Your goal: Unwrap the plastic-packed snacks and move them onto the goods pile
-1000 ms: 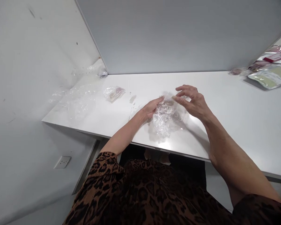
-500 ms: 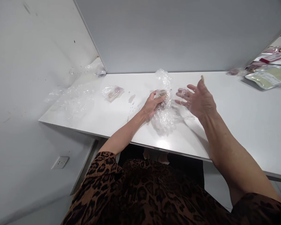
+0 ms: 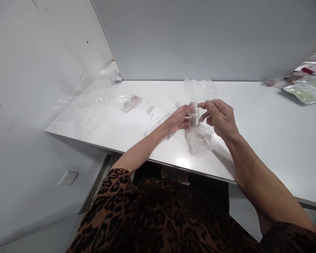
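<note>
Clear bubble wrap point(image 3: 199, 142) is bunched around a small packet point(image 3: 193, 118) over the middle of the white table. My left hand point(image 3: 177, 119) grips the wrapped packet from its left side, fingers bent against it. What lies inside shows only faintly through the plastic. On the other side, my right hand point(image 3: 222, 116) has its thumb and forefinger pinched together at the edge of the wrap, with the other fingers curled in. Loose ends of the wrap stick out above and below both hands.
Left of my hands lies a small clear packet point(image 3: 131, 103) with pinkish contents. More clear plastic point(image 3: 91, 109) spreads over the table's left end. Several pouches, among them a green and silver one point(image 3: 308, 90), lie at the far right. A grey panel point(image 3: 195, 42) stands along the back.
My right hand has gone from spread fingers to a pinch at the wrap. My left hand has shifted right with the packet, and its grip has turned.
</note>
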A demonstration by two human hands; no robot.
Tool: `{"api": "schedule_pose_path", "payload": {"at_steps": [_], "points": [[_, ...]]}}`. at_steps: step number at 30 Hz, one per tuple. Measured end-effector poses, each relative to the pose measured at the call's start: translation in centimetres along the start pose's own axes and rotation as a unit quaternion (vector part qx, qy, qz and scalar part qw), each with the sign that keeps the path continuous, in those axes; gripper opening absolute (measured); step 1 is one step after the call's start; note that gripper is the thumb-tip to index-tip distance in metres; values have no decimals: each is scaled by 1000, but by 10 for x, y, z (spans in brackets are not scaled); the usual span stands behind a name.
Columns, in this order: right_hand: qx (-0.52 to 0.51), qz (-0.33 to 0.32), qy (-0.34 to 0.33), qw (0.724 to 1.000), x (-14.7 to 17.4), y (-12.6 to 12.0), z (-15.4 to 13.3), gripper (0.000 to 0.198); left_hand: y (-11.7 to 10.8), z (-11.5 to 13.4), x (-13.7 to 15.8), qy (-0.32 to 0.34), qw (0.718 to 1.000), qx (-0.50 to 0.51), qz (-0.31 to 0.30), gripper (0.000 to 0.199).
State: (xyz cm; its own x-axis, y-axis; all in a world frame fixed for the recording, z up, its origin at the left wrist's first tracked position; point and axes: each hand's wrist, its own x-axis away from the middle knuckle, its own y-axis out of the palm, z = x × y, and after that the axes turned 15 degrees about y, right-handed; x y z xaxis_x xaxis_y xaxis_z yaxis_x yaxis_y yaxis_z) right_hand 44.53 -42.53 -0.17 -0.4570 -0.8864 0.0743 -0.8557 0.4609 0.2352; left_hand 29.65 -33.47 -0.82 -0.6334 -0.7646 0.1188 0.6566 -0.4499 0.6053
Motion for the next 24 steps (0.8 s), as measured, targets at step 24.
{"api": "schedule_pose_path", "payload": {"at_steps": [24], "points": [[-153,-21,-8,988,7,13,-22,25,14,-9,11,-36,995,13,-88,40]]}}
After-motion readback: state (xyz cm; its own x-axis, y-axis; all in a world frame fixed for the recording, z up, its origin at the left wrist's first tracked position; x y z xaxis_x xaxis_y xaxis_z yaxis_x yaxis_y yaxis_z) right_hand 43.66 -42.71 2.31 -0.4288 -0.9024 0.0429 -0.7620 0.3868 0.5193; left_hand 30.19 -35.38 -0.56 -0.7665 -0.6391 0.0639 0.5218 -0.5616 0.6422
